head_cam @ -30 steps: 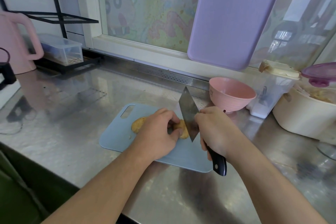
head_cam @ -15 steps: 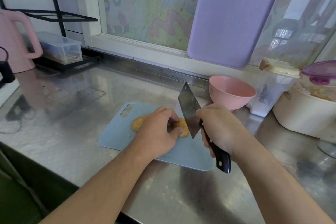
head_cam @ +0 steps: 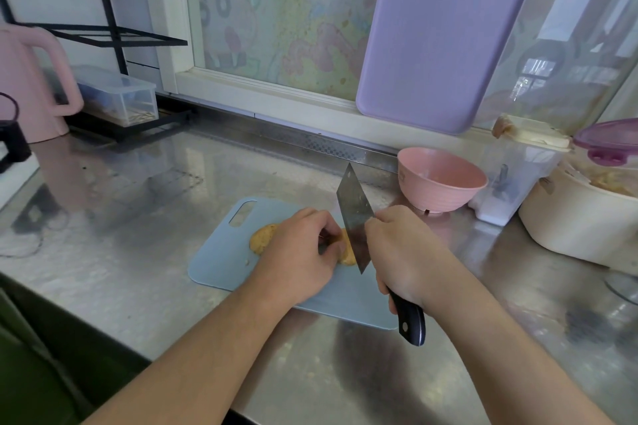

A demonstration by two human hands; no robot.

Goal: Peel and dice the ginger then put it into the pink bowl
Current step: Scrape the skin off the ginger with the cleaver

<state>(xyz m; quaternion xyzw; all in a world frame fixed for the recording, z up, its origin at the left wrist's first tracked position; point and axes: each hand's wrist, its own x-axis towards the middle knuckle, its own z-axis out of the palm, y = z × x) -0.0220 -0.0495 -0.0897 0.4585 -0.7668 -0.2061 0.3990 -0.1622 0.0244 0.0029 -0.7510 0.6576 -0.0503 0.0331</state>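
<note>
On a pale blue cutting board [head_cam: 221, 260] lying on the steel counter [head_cam: 145, 217], a lumpy piece of ginger [head_cam: 264, 237] rests under the person's left hand [head_cam: 300, 252]. The fingers of that hand are curled down over the root and pin it to the board, so only its left end and a small part at the right — just beside the blade — show. A tiny scrap lies on the board near the ginger's left end.

The right hand [head_cam: 404, 252] is wrapped tightly around the dark handle of a cleaver [head_cam: 355, 217], with the handle's butt sticking out toward the near edge of the counter. The broad blade stands on edge, tilted with its far corner raised, and its lower part meets the right end of the ginger. Whether the edge has cut into the root cannot be told, since the hands hide the contact.

The pink bowl [head_cam: 442, 183] sits on the counter to the far right of the board, well apart from the ginger; nothing can be seen inside it.

Right of the bowl stand a clear lidded container [head_cam: 514, 183] and a cream pot [head_cam: 580, 217]. A lilac board [head_cam: 445, 31] leans against the window — at the far left are a pink kettle [head_cam: 31, 86] and a black wire rack [head_cam: 114, 38].
</note>
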